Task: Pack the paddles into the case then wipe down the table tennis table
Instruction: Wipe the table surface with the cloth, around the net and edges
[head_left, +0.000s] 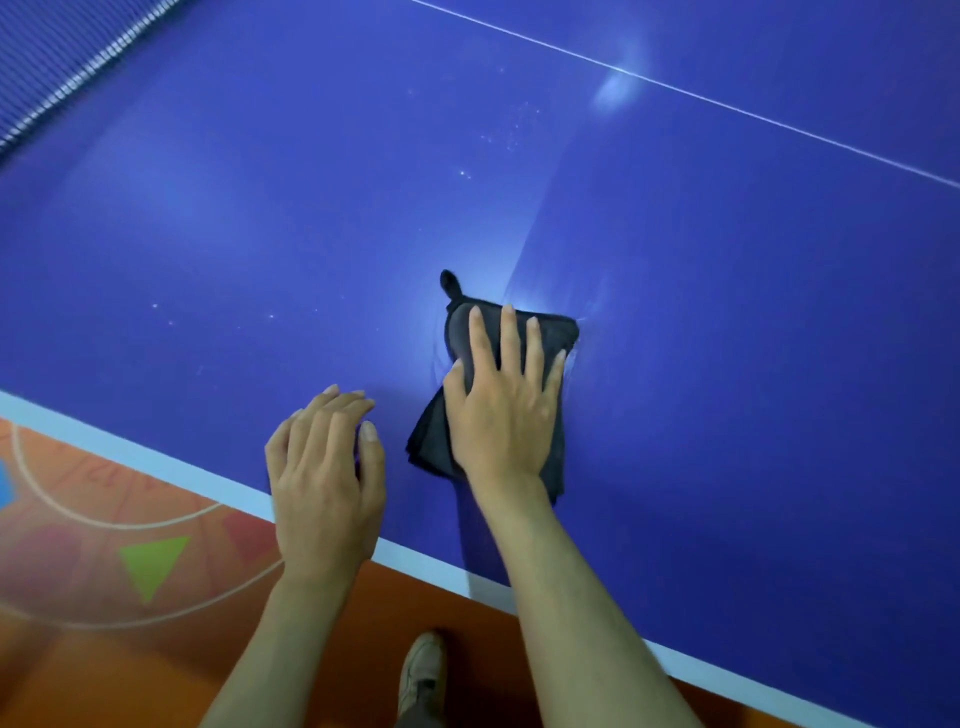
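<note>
at the far left corner of the view the net (57, 62) runs off, so i'm working on one half of the table tennis table (727, 364), close to its near white edge. my left hand (324, 467) rests just inside that edge, fingers loosely bent with the tips on the blue surface and nothing in them; i judge it is there to prop me while i lean over. just beside it, to the right, my right hand (506, 405) lies flat with fingers spread on the dark folded cloth (462, 338), pressing it against the top rather than gripping it, which spreads the pressure so the whole pad drags. the cloth sits near the near edge, its little hanging loop pointing away from me. a paler smear arcs up from the cloth toward the white centre line (727, 101), and pale specks dot the surface beyond and left of it, so i'd say that side is not yet wiped. the paddles and case are not in view; i take the packing as finished, though i can't confirm it. below the edge, my shoe (423, 670) stands on the orange floor (156, 649).
</note>
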